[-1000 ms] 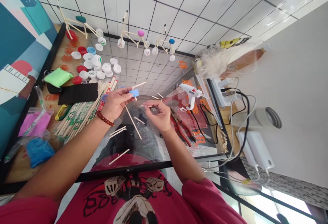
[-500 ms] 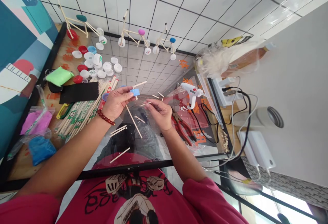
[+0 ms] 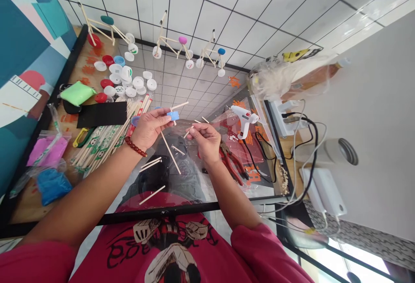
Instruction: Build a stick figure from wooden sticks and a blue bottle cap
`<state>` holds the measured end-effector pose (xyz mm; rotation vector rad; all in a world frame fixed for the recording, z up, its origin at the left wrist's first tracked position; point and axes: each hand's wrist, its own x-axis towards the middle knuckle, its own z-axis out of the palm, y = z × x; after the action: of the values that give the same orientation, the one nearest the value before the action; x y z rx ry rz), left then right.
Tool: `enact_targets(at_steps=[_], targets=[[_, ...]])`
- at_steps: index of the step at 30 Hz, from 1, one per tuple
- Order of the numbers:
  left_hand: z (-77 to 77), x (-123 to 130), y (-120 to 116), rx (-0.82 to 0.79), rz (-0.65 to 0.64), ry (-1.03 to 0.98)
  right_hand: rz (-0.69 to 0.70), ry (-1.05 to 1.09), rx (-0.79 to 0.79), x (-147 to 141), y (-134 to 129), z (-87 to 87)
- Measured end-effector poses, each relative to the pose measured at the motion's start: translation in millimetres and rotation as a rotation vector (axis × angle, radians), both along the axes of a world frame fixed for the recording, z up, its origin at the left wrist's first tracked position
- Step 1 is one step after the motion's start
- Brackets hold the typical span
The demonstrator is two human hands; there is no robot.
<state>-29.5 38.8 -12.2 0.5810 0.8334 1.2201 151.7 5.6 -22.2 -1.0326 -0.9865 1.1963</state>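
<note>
Between its thumb and fingers, my left hand (image 3: 149, 128) pinches a light blue cap piece (image 3: 174, 116) joined to a thin wooden stick (image 3: 180, 105). To the right, apart from it, my right hand (image 3: 205, 141) pinches a short thin stick (image 3: 187, 133) at the fingertips. Below and between the hands, a longer stick (image 3: 170, 152) lies on the glass tabletop. Shorter sticks (image 3: 150, 164) lie left of it, and one more (image 3: 152, 195) is near the front edge.
Several bottle caps (image 3: 126, 73), a green clay packet (image 3: 78, 93) and chopsticks (image 3: 105, 142) lie left. Stick models with cap wheels (image 3: 177, 43) stand along the back. A glue gun (image 3: 244, 121), pliers (image 3: 232, 162) and cables (image 3: 313, 138) are right.
My right hand has moved slightly right, and its short stick has turned to a steeper slant. My left hand still holds the blue piece. The view has shifted slightly.
</note>
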Motion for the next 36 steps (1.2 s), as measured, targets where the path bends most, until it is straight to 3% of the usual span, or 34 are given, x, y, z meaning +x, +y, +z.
enact_targets(at_steps=[11,19,24,28,31,36], targets=[[-0.2,0,0,-0.012,0.000,-0.014,-0.006,0.049,-0.007,2,2,-6.7],[1.4,1,-1,-0.018,0.000,-0.011,0.100,-0.377,0.159,9,1,-4.0],[1.3,1,-1,-0.011,-0.005,-0.003,0.014,-0.421,0.174,6,-3,-4.6],[2.2,0,-1,-0.013,-0.026,-0.001,0.111,-0.518,0.183,7,-2,-3.7],[3.2,1,-1,-0.016,-0.036,0.006,0.158,-0.435,0.106,6,-2,-2.0],[2.4,2,-2,-0.011,-0.043,0.005,0.103,-0.248,-0.002,-1,-2,-6.6]])
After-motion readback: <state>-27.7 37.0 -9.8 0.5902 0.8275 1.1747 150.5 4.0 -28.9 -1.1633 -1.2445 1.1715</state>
